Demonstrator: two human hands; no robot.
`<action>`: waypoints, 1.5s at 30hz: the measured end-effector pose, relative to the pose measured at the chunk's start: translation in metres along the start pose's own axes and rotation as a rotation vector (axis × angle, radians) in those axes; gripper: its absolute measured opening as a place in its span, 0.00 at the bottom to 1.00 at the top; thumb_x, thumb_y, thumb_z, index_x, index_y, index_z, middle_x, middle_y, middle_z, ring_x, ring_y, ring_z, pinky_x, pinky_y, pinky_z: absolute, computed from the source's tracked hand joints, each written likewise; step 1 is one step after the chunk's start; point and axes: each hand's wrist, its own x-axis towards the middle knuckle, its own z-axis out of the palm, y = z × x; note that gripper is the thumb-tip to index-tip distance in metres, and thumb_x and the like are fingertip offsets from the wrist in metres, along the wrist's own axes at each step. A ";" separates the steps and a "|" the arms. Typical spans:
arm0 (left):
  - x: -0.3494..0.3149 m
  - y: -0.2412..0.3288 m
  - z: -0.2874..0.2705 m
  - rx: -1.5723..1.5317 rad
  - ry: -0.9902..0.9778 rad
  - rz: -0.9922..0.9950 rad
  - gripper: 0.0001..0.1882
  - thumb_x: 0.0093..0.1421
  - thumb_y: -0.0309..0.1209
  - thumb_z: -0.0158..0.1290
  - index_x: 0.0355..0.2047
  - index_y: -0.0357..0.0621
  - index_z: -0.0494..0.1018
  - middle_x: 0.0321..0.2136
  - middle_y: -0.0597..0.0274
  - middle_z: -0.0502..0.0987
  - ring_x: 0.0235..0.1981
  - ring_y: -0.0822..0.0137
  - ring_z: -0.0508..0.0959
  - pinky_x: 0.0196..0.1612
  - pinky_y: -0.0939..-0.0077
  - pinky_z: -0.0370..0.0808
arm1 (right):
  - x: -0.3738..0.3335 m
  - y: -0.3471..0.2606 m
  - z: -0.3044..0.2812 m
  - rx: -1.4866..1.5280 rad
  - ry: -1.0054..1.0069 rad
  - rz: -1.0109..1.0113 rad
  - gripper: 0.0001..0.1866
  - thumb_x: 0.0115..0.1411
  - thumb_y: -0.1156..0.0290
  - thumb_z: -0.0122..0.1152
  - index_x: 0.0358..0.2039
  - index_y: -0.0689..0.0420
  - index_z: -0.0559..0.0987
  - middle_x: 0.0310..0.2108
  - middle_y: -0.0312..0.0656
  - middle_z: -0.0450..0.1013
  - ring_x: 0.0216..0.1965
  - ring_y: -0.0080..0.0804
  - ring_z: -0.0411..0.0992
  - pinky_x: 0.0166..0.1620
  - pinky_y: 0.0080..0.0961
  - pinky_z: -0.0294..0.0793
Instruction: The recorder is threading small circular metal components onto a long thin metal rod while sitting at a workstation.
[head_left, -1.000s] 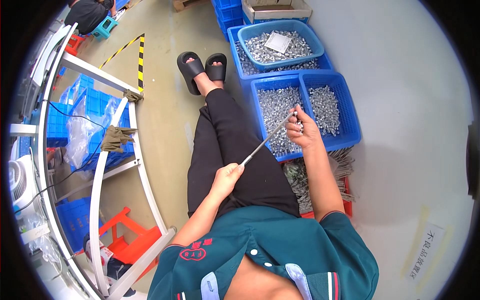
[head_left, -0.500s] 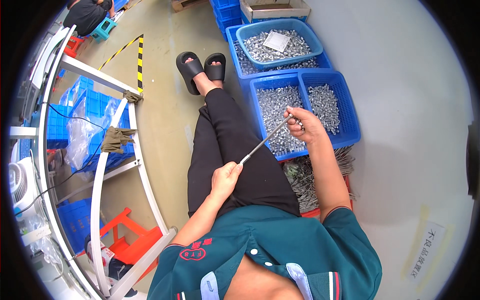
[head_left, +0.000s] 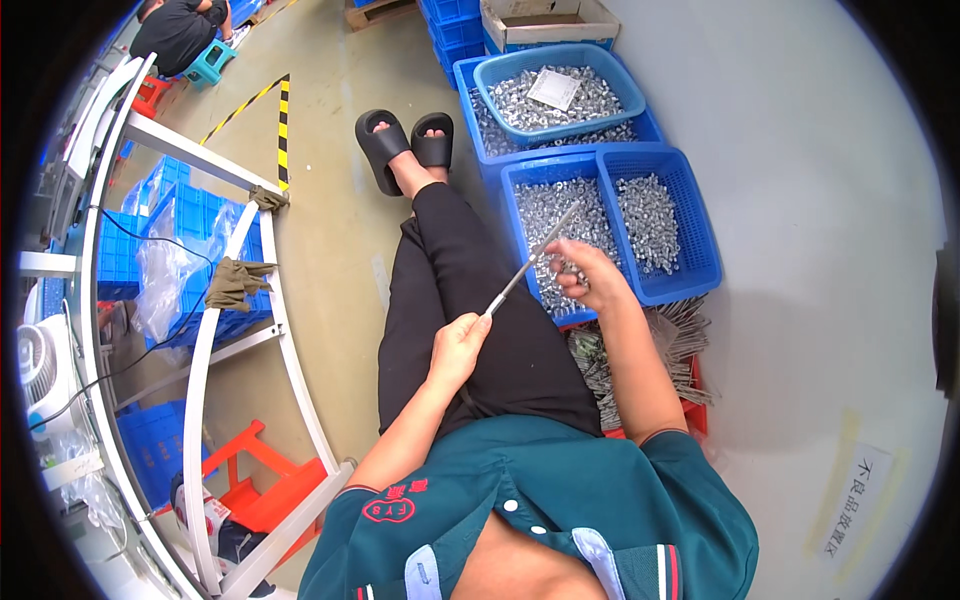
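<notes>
My left hand is closed round the lower end of a thin metal rod, which slants up and to the right over my lap. My right hand is beside the rod's upper part, its fingers curled round a few small metal nuts. The thumb and forefinger are close to the rod; whether they touch it I cannot tell. Beyond the rod's free tip lies a blue divided basket, both compartments filled with small silvery nuts.
Behind it, a light blue basket of metal pieces sits in a bigger blue crate. Many thin rods lie beside my right forearm. A white metal frame and an orange stool stand left. A person sits far left.
My right hand has come down and slightly left from the rod's upper tip, leaving that tip bare. My left hand still grips the lower end.
</notes>
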 end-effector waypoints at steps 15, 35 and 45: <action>-0.014 -0.009 -0.013 0.154 0.005 0.029 0.20 0.59 0.39 0.50 0.18 0.38 0.62 0.11 0.60 0.57 0.15 0.75 0.56 0.19 0.72 0.57 | 0.010 -0.014 -0.025 0.467 -0.154 -0.081 0.10 0.63 0.64 0.47 0.35 0.58 0.71 0.24 0.37 0.65 0.15 0.16 0.56 0.12 0.09 0.51; -0.018 -0.010 -0.010 0.183 0.008 0.062 0.19 0.60 0.37 0.50 0.17 0.39 0.61 0.12 0.66 0.56 0.16 0.75 0.56 0.19 0.75 0.56 | 0.004 -0.020 -0.015 0.536 -0.212 -0.011 0.10 0.61 0.69 0.48 0.38 0.62 0.72 0.21 0.34 0.65 0.15 0.15 0.55 0.13 0.10 0.52; -0.014 -0.008 -0.010 0.116 0.001 0.102 0.19 0.60 0.38 0.50 0.17 0.38 0.61 0.11 0.62 0.56 0.15 0.76 0.56 0.18 0.74 0.57 | -0.011 -0.032 0.004 0.177 -0.147 -0.158 0.12 0.62 0.67 0.49 0.38 0.63 0.73 0.21 0.32 0.64 0.14 0.12 0.55 0.14 0.08 0.51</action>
